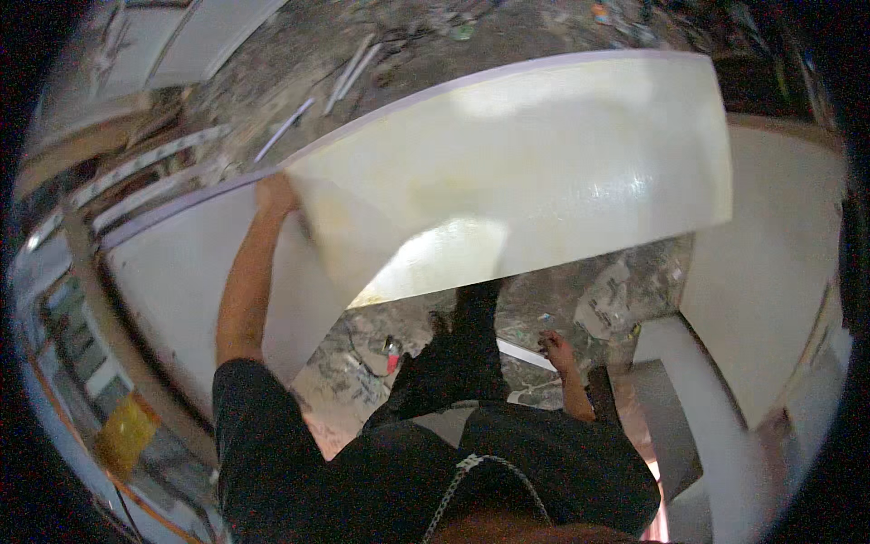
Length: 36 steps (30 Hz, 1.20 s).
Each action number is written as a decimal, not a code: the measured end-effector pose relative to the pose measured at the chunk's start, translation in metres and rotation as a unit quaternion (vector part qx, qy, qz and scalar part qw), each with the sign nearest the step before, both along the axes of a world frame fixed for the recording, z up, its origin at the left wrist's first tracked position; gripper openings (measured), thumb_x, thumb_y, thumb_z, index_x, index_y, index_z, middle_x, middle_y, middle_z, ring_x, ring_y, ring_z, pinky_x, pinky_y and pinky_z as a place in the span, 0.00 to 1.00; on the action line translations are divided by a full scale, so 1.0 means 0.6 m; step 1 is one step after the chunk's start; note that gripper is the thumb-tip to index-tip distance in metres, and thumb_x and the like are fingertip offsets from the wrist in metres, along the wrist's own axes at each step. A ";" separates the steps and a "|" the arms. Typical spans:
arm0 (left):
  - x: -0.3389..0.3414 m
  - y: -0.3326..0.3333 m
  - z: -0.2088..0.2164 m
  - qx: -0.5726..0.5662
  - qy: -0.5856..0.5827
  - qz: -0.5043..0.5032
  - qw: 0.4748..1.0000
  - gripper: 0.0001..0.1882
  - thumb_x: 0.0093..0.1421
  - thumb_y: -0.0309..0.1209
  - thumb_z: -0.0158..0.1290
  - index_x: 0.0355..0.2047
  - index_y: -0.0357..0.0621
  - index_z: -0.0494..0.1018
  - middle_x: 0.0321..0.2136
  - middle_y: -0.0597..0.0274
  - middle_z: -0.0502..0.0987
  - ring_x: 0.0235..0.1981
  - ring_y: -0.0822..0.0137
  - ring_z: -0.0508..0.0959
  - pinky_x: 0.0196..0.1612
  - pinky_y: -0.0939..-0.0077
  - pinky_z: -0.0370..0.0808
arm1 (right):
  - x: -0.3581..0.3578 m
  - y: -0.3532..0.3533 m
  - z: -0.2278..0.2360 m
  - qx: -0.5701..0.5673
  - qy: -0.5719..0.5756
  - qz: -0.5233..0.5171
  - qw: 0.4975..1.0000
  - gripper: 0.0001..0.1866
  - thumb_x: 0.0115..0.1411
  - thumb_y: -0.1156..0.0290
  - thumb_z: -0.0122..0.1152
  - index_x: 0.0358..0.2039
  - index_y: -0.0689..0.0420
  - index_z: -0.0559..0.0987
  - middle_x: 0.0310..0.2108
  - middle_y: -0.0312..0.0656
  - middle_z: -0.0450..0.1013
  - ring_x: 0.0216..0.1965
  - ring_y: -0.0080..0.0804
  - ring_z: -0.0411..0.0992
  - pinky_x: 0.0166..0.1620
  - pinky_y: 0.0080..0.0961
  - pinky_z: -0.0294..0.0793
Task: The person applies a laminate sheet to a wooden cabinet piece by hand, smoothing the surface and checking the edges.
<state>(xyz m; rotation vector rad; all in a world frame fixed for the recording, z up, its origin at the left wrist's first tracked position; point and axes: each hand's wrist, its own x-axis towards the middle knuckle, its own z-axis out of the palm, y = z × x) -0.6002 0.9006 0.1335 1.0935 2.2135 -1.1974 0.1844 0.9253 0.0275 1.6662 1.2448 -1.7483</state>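
Observation:
A large glossy off-white panel (562, 136) stretches across the middle, with bright light patches on its face. My left hand (276, 193) is closed over the upper edge at its left end, where it meets a second pale panel (204, 263) leaning on the left. Which of the two the fingers clasp is partly hidden by the hand itself. Lower down, my right hand (555, 347) hangs beside my body, apart from the panel. Its fingers are loosely bent and spread, and nothing shows in them.
Another pale panel (761, 254) stands at the right. Thin white strips (352, 71) lie on the dirty, littered floor (435, 54). A small red object (392, 362) lies near my legs, close to a white strip (526, 354). Framed boards (136, 54) fill the far left.

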 end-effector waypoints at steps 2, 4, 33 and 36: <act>0.021 0.030 0.029 0.008 0.002 -0.010 1.000 0.22 0.45 0.40 0.59 0.40 0.41 0.77 0.40 0.52 0.79 0.42 0.57 0.80 0.44 0.67 0.76 | 0.003 -0.006 0.001 -0.029 0.017 -0.080 0.996 0.17 0.65 0.61 0.51 0.48 0.58 0.75 0.38 0.43 0.76 0.37 0.32 0.76 0.37 0.31 0.76; 0.035 0.039 0.047 -0.001 0.004 0.019 1.000 0.23 0.47 0.41 0.58 0.40 0.41 0.76 0.42 0.53 0.79 0.44 0.58 0.79 0.45 0.67 0.75 | -0.006 -0.001 0.024 -0.022 -0.004 -0.077 0.997 0.18 0.65 0.60 0.52 0.49 0.58 0.75 0.39 0.43 0.76 0.39 0.33 0.76 0.39 0.31 0.76; 0.466 -0.030 0.201 0.655 -0.486 0.416 0.401 0.18 0.66 0.29 0.41 0.56 0.43 0.68 0.37 0.59 0.76 0.21 0.73 0.74 0.19 0.83 0.72 | 0.020 -0.001 0.055 0.108 0.020 0.021 0.994 0.20 0.62 0.56 0.53 0.41 0.61 0.77 0.35 0.43 0.76 0.34 0.33 0.75 0.36 0.30 0.76; 0.599 -0.202 0.235 0.616 -0.411 0.338 0.581 0.21 0.61 0.27 0.53 0.55 0.46 0.69 0.29 0.64 0.79 0.27 0.76 0.76 0.27 0.80 0.74 | -0.045 0.070 0.072 0.126 0.054 0.103 0.985 0.19 0.62 0.56 0.53 0.39 0.60 0.78 0.35 0.42 0.76 0.33 0.33 0.75 0.36 0.29 0.75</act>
